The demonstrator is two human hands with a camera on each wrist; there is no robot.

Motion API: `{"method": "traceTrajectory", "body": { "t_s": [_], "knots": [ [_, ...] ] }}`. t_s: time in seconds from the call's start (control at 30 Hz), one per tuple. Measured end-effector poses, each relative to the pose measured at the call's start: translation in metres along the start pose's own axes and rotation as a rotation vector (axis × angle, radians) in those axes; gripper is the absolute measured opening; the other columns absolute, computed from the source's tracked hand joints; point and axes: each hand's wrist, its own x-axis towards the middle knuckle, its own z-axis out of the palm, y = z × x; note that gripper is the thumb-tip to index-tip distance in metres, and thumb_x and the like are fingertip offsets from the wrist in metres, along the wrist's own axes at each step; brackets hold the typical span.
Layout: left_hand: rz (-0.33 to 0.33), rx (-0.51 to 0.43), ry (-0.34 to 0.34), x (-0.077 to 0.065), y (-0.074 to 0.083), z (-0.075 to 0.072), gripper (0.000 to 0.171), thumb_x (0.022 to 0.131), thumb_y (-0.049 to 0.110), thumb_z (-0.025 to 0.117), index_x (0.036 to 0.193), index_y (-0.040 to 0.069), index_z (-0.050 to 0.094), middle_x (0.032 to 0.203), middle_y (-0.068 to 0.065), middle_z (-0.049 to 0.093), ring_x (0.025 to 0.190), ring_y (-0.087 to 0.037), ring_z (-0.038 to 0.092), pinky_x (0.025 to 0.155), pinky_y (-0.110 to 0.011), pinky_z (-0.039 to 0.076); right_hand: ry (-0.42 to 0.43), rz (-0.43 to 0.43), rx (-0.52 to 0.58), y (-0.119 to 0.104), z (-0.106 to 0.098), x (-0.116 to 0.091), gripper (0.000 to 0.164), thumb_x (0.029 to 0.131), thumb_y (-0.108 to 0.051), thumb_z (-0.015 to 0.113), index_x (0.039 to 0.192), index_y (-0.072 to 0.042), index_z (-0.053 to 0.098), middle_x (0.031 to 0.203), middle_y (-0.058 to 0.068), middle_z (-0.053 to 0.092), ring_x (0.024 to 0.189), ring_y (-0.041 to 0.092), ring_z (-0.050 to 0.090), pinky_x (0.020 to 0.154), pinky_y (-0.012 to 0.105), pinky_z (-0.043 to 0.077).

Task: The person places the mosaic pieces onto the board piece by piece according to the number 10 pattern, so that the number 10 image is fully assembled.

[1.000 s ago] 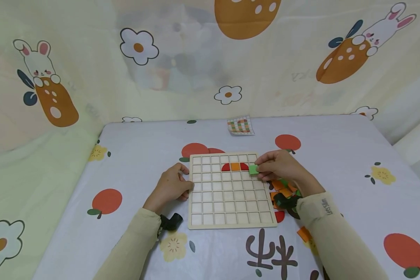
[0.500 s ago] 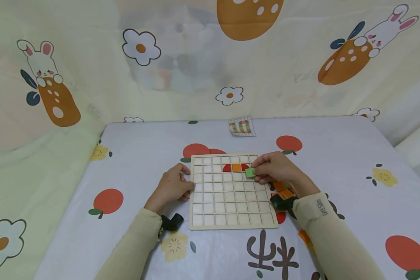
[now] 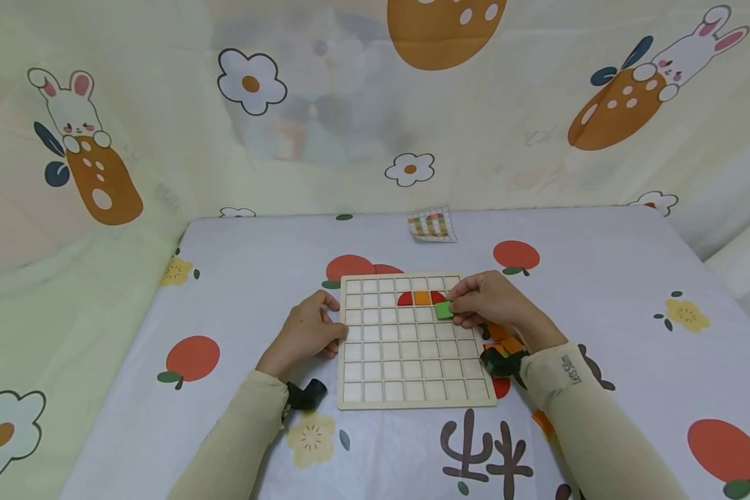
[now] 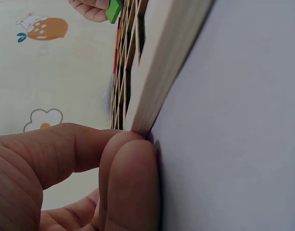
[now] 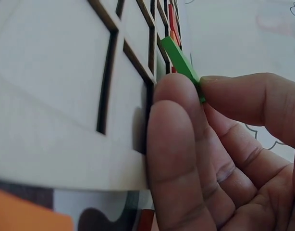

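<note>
A wooden grid board (image 3: 412, 404) lies flat on the table, its cells mostly bare. My left hand (image 3: 305, 329) pinches the board's left edge between thumb and fingers, close up in the left wrist view. Over the upper right cells, my right hand (image 3: 495, 300) holds a small green square tile (image 5: 181, 62) by thumb and index finger. That tile is tilted, one row below the pieces in the board. Those pieces are a red rounded piece (image 3: 405, 299), an orange square (image 3: 421, 298) and another red piece (image 3: 437, 297), partly hidden by my fingers.
Loose orange tiles (image 3: 511, 345) and a red piece (image 3: 501, 387) lie right of the board, partly under my right wrist. Another orange tile (image 3: 542, 421) sits by the right sleeve. Behind the board lies a printed pattern card (image 3: 432, 226). A patterned cloth hangs behind the table.
My right hand has brought the green tile left and slightly down, from the board's right edge to below the right red piece. My left hand stays at the left edge.
</note>
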Motion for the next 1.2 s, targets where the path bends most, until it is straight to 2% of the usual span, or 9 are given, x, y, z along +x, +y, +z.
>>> {"method": "traceTrajectory", "body": {
  "t_s": [0.4, 0.57, 0.67, 0.8, 1.0, 1.2],
  "knots": [
    [0.005, 0.003, -0.010, 0.002, 0.000, 0.002, 0.036, 0.089, 0.005, 0.072, 0.121, 0.005, 0.055, 0.086, -0.013, 0.061, 0.056, -0.019, 0.067, 0.053, -0.031, 0.061, 0.031, 0.026, -0.047, 0.001, 0.002, -0.001, 0.022, 0.097, -0.013, 0.073, 0.113, 0.002, 0.071, 0.089, 0.010, 0.072, 0.071, 0.017, 0.068, 0.070, 0.027, 0.062],
    [0.000, 0.009, -0.006, 0.001, 0.001, 0.003, 0.036, 0.088, 0.004, 0.071, 0.121, 0.006, 0.055, 0.087, -0.013, 0.060, 0.057, -0.019, 0.068, 0.054, -0.030, 0.061, 0.034, -0.016, -0.035, 0.004, -0.001, -0.006, 0.021, 0.099, -0.013, 0.070, 0.113, 0.002, 0.070, 0.091, 0.012, 0.072, 0.074, 0.021, 0.068, 0.072, 0.028, 0.063],
    [-0.002, 0.014, -0.001, 0.000, 0.002, 0.001, 0.036, 0.088, 0.004, 0.072, 0.121, 0.005, 0.055, 0.087, -0.013, 0.060, 0.057, -0.019, 0.068, 0.054, -0.030, 0.061, 0.046, -0.068, -0.038, 0.006, -0.008, -0.013, 0.023, 0.100, -0.013, 0.068, 0.115, 0.005, 0.069, 0.093, 0.015, 0.072, 0.077, 0.023, 0.068, 0.072, 0.029, 0.063],
    [-0.003, 0.020, 0.002, -0.002, 0.002, 0.000, 0.037, 0.088, 0.005, 0.072, 0.121, 0.005, 0.055, 0.088, -0.013, 0.060, 0.057, -0.018, 0.068, 0.054, -0.029, 0.061, 0.098, -0.097, -0.091, 0.013, -0.022, -0.027, 0.026, 0.100, -0.014, 0.068, 0.116, 0.006, 0.069, 0.096, 0.016, 0.071, 0.078, 0.023, 0.068, 0.071, 0.030, 0.063],
    [-0.002, 0.015, 0.005, -0.003, 0.000, 0.000, 0.037, 0.088, 0.005, 0.072, 0.122, 0.006, 0.055, 0.088, -0.013, 0.060, 0.057, -0.018, 0.068, 0.055, -0.029, 0.060, 0.186, -0.070, -0.144, 0.033, -0.046, -0.046, 0.028, 0.100, -0.016, 0.069, 0.118, 0.006, 0.068, 0.096, 0.014, 0.071, 0.077, 0.022, 0.066, 0.067, 0.030, 0.061],
    [0.003, 0.028, 0.000, -0.003, 0.002, 0.001, 0.037, 0.089, 0.006, 0.072, 0.122, 0.006, 0.055, 0.087, -0.013, 0.061, 0.057, -0.018, 0.068, 0.055, -0.029, 0.060, 0.252, -0.002, -0.221, 0.054, -0.068, -0.054, 0.034, 0.099, -0.021, 0.070, 0.121, 0.005, 0.066, 0.088, 0.008, 0.066, 0.076, 0.021, 0.060, 0.063, 0.029, 0.056]
  ]
}}
